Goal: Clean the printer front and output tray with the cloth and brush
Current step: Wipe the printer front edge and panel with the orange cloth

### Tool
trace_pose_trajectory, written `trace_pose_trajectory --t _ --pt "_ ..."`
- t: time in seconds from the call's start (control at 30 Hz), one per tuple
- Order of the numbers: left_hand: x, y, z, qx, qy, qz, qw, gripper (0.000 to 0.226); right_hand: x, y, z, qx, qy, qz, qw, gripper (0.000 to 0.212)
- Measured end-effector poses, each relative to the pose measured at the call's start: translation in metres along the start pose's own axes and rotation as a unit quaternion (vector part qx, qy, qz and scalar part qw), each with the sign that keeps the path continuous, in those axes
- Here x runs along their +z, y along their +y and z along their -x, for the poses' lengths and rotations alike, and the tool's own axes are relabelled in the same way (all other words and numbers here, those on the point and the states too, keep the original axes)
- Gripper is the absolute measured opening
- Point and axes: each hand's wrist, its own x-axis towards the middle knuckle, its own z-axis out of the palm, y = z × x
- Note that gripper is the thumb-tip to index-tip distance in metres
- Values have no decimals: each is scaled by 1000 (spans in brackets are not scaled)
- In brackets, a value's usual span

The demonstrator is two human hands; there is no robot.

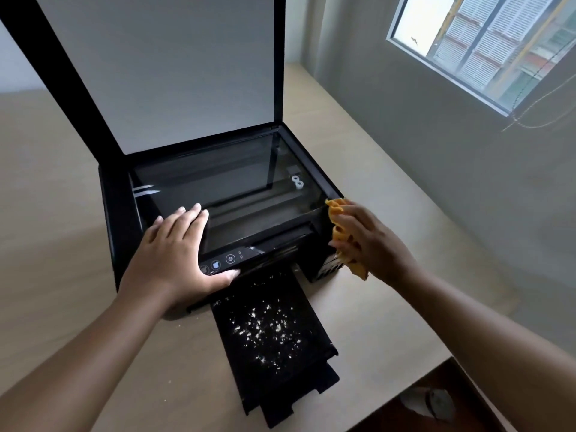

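Observation:
A black printer (121,219) stands on the table with its scanner lid (174,67) raised upright. Its black output tray (280,347) is pulled out toward me and speckled with pale crumbs. My left hand (174,254) lies flat on the front left of the scanner glass, thumb over the control panel, holding nothing. My right hand (367,241) presses a crumpled orange cloth (338,232) against the printer's front right corner. No brush is in view.
The light wooden table (383,194) runs along a grey wall on the right, under a window (498,42). Its near right corner ends at a dark floor where a small grey object (436,403) lies. A few crumbs dot the table beside the tray.

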Motion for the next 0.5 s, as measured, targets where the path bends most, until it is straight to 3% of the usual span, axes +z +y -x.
trace_pose_trajectory --t 0.1,0.23,0.3,0.4,0.5 --pt "0 0 0 0 4 1 1000 120 7 -9 -12 128 130 -28 983 21" --pt "0 0 0 1 3 2 1000 119 15 -39 -36 252 193 -83 945 16" --pt "1 0 0 0 3 -2 1000 119 20 -48 -34 210 159 -94 960 26" --pt "0 0 1 -1 -1 -2 1000 119 17 -38 -17 45 26 -46 998 59" --pt "0 1 0 -3 1 3 1000 119 0 -6 -12 -32 -66 -18 997 73"
